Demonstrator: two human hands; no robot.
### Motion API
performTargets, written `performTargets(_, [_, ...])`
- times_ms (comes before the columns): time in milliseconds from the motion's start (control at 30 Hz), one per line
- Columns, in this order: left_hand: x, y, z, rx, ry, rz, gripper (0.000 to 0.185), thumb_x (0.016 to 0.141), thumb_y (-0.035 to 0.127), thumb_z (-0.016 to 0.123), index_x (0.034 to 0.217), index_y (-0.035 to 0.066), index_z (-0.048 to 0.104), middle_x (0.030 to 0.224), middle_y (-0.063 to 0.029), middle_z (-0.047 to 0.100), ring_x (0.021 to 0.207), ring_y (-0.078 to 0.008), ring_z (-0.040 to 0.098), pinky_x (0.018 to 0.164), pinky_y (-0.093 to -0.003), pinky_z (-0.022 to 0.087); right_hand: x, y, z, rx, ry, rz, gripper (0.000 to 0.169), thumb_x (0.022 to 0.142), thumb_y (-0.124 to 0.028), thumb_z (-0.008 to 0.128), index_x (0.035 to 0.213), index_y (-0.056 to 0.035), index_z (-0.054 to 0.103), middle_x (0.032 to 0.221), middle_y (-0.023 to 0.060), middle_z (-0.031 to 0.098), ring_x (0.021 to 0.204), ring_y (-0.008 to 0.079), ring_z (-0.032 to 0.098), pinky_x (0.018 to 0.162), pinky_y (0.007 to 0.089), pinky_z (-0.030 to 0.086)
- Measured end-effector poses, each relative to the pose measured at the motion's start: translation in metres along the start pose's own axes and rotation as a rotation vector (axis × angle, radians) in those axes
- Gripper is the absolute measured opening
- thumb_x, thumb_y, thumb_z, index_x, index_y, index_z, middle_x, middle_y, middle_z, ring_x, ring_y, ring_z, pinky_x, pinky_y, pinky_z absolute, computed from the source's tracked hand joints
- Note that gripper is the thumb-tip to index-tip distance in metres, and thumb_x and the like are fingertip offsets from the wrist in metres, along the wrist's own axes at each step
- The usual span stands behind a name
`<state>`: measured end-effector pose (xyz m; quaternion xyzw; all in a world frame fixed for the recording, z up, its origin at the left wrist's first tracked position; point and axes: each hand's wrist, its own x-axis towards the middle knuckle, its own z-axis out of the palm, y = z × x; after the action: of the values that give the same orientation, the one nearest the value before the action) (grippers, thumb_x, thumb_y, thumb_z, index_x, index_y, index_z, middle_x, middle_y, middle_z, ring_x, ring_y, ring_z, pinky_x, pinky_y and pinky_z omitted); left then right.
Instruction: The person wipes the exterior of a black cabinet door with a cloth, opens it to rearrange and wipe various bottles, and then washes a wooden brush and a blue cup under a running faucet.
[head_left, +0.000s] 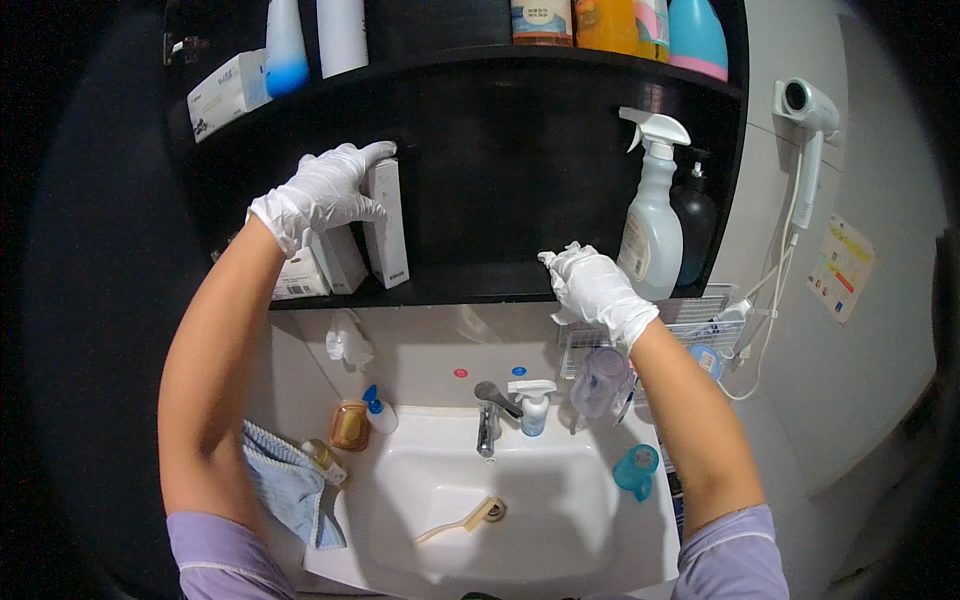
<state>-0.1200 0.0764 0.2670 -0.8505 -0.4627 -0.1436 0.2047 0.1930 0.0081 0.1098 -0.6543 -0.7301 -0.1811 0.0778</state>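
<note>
My left hand (334, 187), in a white glove, grips the upper end of a tall narrow white box (387, 225) standing on the lower black shelf. Just left of that box, a second pale box (341, 259) leans on the same shelf, partly under my wrist. A white pack (301, 274) lies beside it, mostly behind my forearm. My gloved right hand (592, 289) is at the shelf's front edge with its fingers curled. Some crumpled white material shows at its fingertips; glove or cloth, I cannot tell. Close to its right stands a clear spray bottle (652, 225) with a white trigger.
A dark pump bottle (694, 217) stands behind the spray bottle. Below is a white washbasin (420, 480) with a brush (465, 521) in it and a chrome faucet (487, 420). A wire rack (701, 330) and a hair dryer (810, 112) are on the right.
</note>
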Motion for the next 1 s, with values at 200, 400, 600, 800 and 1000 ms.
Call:
performTargets(200, [0.008, 0.004, -0.016, 0.347, -0.073, 0.031, 0.083, 0.066, 0.035, 0.084, 0.139, 0.024, 0.046, 0.106, -0.0069, 0.069, 0.109, -0.0312, 0.059, 0.092, -0.0527, 0.037, 0.01, -0.052, -0.015, -0.006, 0.068, 0.01, 0.031, 0.084, -0.014, 0.053, 0.111, -0.0082, 0.067, 0.1, 0.0196, 0.069, 0.094, 0.0377, 0.066, 0.083, 0.0554, 0.053])
performTargets(400, [0.014, -0.003, -0.008, 0.409, 0.04, 0.069, 0.082, 0.056, 0.027, 0.09, 0.131, 0.026, 0.057, 0.102, -0.0043, 0.069, 0.107, -0.0286, 0.057, 0.093, -0.0506, 0.035, 0.012, -0.019, -0.006, 0.066, 0.041, -0.147, 0.042, 0.083, -0.022, 0.071, 0.119, -0.004, 0.062, 0.105, 0.0205, 0.069, 0.105, 0.0353, 0.065, 0.097, 0.0485, 0.05])
performTargets(600, [-0.009, 0.033, -0.023, 0.493, 0.239, 0.18, 0.076, 0.066, 0.033, 0.085, 0.135, 0.021, 0.054, 0.101, -0.0069, 0.068, 0.105, -0.0272, 0.058, 0.091, -0.048, 0.037, -0.01, -0.009, -0.001, 0.023, 0.118, 0.145, 0.027, 0.081, -0.015, 0.062, 0.106, -0.0109, 0.072, 0.098, 0.0157, 0.072, 0.1, 0.0317, 0.067, 0.099, 0.0414, 0.045])
performTargets(800, [0.002, 0.166, -0.027, -0.536, -0.041, 0.309, 0.073, 0.088, 0.043, 0.068, 0.145, 0.006, 0.042, 0.127, -0.0185, 0.062, 0.116, -0.0328, 0.06, 0.098, -0.0397, 0.047, -0.004, -0.014, 0.016, -0.033, 0.315, 0.371, 0.015, 0.079, -0.016, 0.063, 0.071, -0.0129, 0.076, 0.078, 0.011, 0.073, 0.076, 0.0295, 0.072, 0.068, 0.0423, 0.054])
performTargets(1000, [0.069, 0.247, 0.029, -1.007, -0.028, 0.161, 0.089, 0.086, 0.048, 0.07, 0.146, -0.008, 0.034, 0.139, -0.0279, 0.05, 0.132, -0.0344, 0.048, 0.109, -0.0361, 0.039, -0.068, -0.029, -0.026, 0.114, 0.263, 0.328, 0.015, 0.079, -0.015, 0.059, 0.077, -0.0067, 0.071, 0.075, 0.016, 0.069, 0.074, 0.0344, 0.069, 0.07, 0.0455, 0.055])
